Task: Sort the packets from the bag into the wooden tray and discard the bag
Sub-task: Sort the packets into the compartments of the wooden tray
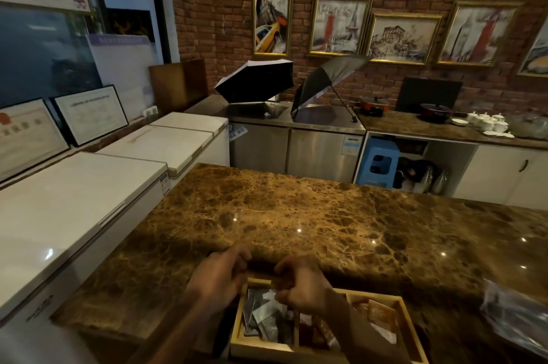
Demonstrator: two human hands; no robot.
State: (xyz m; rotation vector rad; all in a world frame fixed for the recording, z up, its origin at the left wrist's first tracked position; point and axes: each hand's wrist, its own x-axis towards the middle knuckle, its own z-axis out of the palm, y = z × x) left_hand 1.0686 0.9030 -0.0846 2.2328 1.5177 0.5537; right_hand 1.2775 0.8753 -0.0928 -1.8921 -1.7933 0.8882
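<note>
A wooden tray [410,334] with compartments sits at the near edge of the brown marble counter. Its left compartment holds several grey and silver packets [267,319]; its right compartment holds orange-brown packets [381,314]. My left hand [221,274] hovers over the tray's far left corner with its fingers curled. My right hand [302,283] is just beside it, over the left compartment, with the fingers pinched together; whether they hold a packet is not visible. A crumpled clear plastic bag [516,316] lies on the counter at the far right.
The marble counter [326,215] stretches ahead of the tray. White chest freezers [89,191] run along the left. Beyond stand a steel counter with two open umbrellas [258,82], a blue stool [378,162] and a back counter with pots and white cups [486,122].
</note>
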